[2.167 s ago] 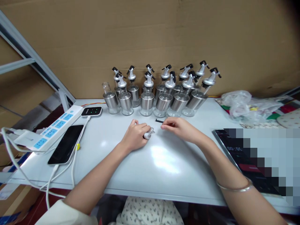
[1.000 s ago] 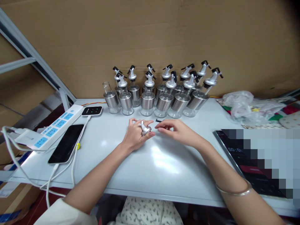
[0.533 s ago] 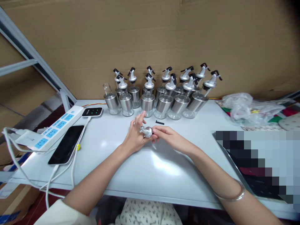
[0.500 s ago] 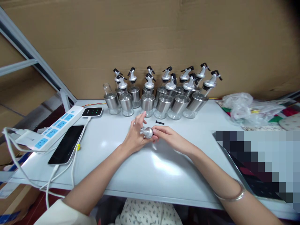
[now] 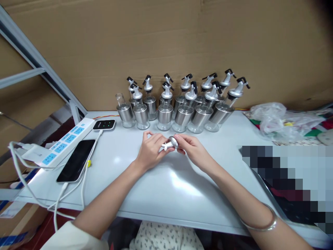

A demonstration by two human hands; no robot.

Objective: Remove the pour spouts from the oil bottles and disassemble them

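Note:
A silver pourer head (image 5: pixel 172 142) is held between my two hands over the table, its spout toward the left and its round base toward the right. My left hand (image 5: pixel 148 151) is closed on the spout end. The fingers of my right hand (image 5: pixel 193 148) pinch the base side, and they hide part of it. No black lever shows on this pourer. Beyond my hands stand several glass bottles with steel sleeves (image 5: pixel 165 113), topped by silver pourers with black levers (image 5: pixel 167 85). The leftmost bottle (image 5: pixel 125 113) has a bare glass neck.
On the left lie a power strip (image 5: pixel 69 139), a black phone (image 5: pixel 76 160), a small black device with green lights (image 5: pixel 104 125) and white cables (image 5: pixel 82 187). Clear plastic bags (image 5: pixel 275 118) are at the right. A cardboard wall (image 5: pixel 166 41) rises behind the bottles.
The pourer head has turned so that its base faces my right hand. My left fingers have folded down onto it. The small black lever on the table is now hidden around my hands.

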